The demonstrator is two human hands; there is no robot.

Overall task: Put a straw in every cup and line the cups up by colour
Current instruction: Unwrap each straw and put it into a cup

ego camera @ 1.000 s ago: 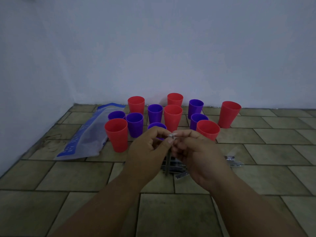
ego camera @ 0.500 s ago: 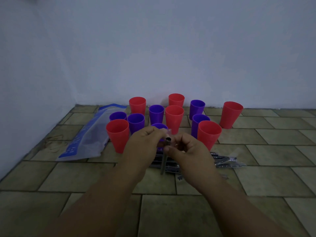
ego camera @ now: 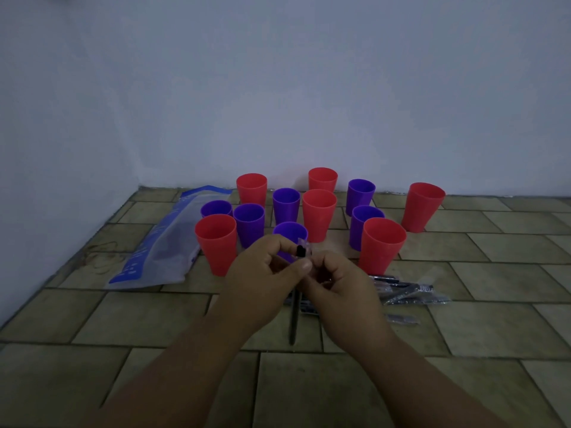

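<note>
A person sits or crouches on a dim tiled floor point(ego camera: 494, 319) facing a pale wall, with both bare forearms reaching forward. The left hand point(ego camera: 262, 282) and right hand point(ego camera: 343, 291) meet in the middle of the view, knuckles almost touching. Between them they hold one black straw point(ego camera: 293, 319) upright. Its top end pokes out above the fingers, with a scrap of clear wrapper point(ego camera: 305, 244) beside it, and its lower length hangs down between the wrists. On each hand the thumb and fingers point(ego camera: 304, 265) are curled in and pinched tight on the straw just below the tip. None are spread.

Just beyond the hands stand six red cups point(ego camera: 319, 214) and six purple cups point(ego camera: 249, 223), all upright, mixed together and unsorted. No straw shows in any of them. More wrapped straws point(ego camera: 408, 293) lie in a loose heap on the floor to the right, near the closest red cup. A blue-printed plastic bag point(ego camera: 163, 245) lies flat to the left.

The step in hand looks like stripping the wrapper. It would go best with one hand pinching the bared tip firmly while the other slides the film down the shaft, pulling along its length so the thin straw does not kink. Keeping the hands low and short of the cups should avoid knocking the near purple one over. Dropping the film well clear of the heap would stop it mixing with unopened straws.
</note>
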